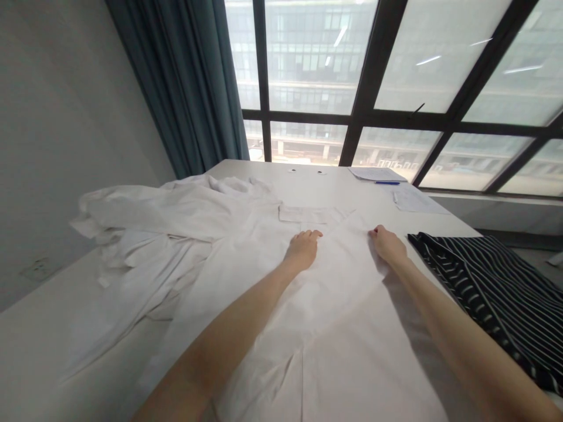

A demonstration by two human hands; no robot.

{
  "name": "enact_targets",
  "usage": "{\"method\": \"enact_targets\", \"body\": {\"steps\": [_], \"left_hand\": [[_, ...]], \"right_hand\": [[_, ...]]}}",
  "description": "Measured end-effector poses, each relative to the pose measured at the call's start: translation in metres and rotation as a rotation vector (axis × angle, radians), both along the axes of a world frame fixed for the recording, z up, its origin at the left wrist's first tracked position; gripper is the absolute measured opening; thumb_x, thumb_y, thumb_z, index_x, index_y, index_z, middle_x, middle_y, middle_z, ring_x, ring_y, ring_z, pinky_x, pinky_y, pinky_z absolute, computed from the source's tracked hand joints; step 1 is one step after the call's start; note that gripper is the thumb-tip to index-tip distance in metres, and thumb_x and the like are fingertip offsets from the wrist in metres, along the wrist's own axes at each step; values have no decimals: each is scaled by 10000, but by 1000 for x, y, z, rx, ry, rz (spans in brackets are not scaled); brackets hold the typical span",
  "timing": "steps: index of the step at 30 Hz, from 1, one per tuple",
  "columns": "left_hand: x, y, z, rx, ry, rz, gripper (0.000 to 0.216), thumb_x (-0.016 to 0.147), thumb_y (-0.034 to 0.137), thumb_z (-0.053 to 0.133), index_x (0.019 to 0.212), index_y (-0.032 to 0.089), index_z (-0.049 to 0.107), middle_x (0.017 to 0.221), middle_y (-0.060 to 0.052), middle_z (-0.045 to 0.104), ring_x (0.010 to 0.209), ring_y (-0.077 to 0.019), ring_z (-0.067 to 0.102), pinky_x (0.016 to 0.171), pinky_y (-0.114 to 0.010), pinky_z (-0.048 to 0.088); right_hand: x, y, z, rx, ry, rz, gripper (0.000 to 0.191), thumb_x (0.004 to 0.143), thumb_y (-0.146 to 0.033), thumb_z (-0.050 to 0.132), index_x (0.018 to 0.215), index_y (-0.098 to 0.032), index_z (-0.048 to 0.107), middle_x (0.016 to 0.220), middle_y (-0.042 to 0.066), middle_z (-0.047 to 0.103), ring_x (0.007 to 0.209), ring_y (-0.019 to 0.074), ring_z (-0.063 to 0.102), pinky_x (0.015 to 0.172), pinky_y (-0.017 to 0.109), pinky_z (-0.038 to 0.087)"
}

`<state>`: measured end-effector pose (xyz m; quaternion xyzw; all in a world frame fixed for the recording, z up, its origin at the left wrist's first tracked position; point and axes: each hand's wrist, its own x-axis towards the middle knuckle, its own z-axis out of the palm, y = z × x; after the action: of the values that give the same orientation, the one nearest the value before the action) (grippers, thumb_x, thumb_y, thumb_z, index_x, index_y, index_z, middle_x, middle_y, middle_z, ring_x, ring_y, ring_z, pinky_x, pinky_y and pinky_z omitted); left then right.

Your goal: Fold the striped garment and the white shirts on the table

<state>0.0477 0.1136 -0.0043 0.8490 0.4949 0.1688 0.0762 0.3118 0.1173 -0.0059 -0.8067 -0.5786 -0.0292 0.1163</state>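
A white garment [325, 305] lies spread flat on the white table [35, 340] in front of me. My left hand [302, 247] rests on its upper middle with fingers stretched forward, close to a breast pocket [305, 214]. My right hand [387, 243] presses on the garment's right edge, fingers flat. Neither hand holds anything.
A crumpled pile of white clothing [153, 228] lies at the left. A black-and-white striped cloth [497, 287] lies at the right. Papers [411, 199] and a blue pen [387, 183] sit at the far right of the table, below the window. A teal curtain [185, 88] hangs at the back left.
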Motion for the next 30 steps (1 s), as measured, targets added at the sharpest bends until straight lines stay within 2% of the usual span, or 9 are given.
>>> {"method": "enact_targets", "body": {"steps": [3, 5, 7, 10, 12, 15, 21, 27, 30], "left_hand": [[-2, 1, -4, 19, -16, -16, 344, 949, 120, 391, 1239, 214, 550, 1147, -64, 624, 1087, -218, 557, 963, -367, 412], [-2, 2, -4, 31, -20, -27, 322, 953, 146, 402, 1222, 217, 564, 1144, -63, 619, 1092, -213, 548, 973, -359, 405], [-1, 1, -4, 41, -20, -30, 311, 957, 167, 409, 1219, 220, 567, 1155, -65, 604, 1105, -210, 534, 984, -354, 397], [0, 0, -3, 53, -12, -26, 324, 954, 187, 431, 1253, 223, 551, 1183, -75, 570, 1129, -224, 504, 992, -368, 389], [0, -2, -3, 66, 5, -31, 335, 951, 204, 450, 1273, 229, 540, 1201, -81, 547, 1144, -239, 480, 989, -389, 385], [0, -3, -5, 91, 25, -40, 347, 951, 223, 460, 1291, 240, 528, 1232, -83, 523, 1161, -248, 459, 985, -413, 377], [-1, -3, -8, 86, 22, -59, 385, 963, 226, 420, 1340, 241, 496, 1373, -60, 515, 1279, -228, 422, 1051, -430, 326], [-2, 0, -11, 55, 44, -110, 406, 983, 353, 412, 1380, 297, 481, 1484, -41, 456, 1393, -249, 349, 1106, -464, 280], [-2, 1, -12, 56, 61, -140, 395, 987, 393, 407, 1364, 335, 506, 1498, -48, 443, 1403, -269, 347, 1098, -501, 283]], "right_hand": [[-2, -11, 1, 46, -37, 4, 393, 985, -335, 299, 1159, -139, 591, 1010, 194, 692, 900, 313, 670, 747, 424, 492], [-5, -15, 3, 94, -69, 45, 414, 982, -261, 259, 1227, -116, 560, 1155, 232, 638, 1030, 339, 629, 835, 465, 468], [-10, -13, 3, 124, -97, 193, 429, 960, -182, 261, 1273, -109, 545, 1283, 231, 575, 1175, 334, 552, 956, 481, 415], [-18, -3, -3, 87, -97, 448, 420, 935, -172, 333, 1276, -151, 577, 1369, 145, 559, 1277, 259, 490, 1081, 405, 353], [-22, 6, -10, 43, -78, 494, 420, 944, -225, 356, 1302, -181, 571, 1409, 98, 547, 1314, 219, 470, 1109, 359, 342], [-20, 19, -20, -2, -51, 468, 475, 959, -307, 353, 1385, -161, 501, 1477, 111, 482, 1383, 220, 399, 1144, 381, 303], [-2, 46, -20, -67, 22, 325, 587, 965, -449, 318, 1468, -156, 394, 1573, 114, 321, 1436, 286, 301, 1143, 562, 234], [9, 67, -19, -54, 99, 227, 600, 948, -499, 356, 1468, -205, 411, 1565, 86, 344, 1425, 346, 303, 1124, 631, 193], [14, 70, -15, -14, 147, 214, 531, 958, -424, 370, 1419, -185, 481, 1519, 99, 427, 1397, 321, 362, 1132, 563, 243]]}}
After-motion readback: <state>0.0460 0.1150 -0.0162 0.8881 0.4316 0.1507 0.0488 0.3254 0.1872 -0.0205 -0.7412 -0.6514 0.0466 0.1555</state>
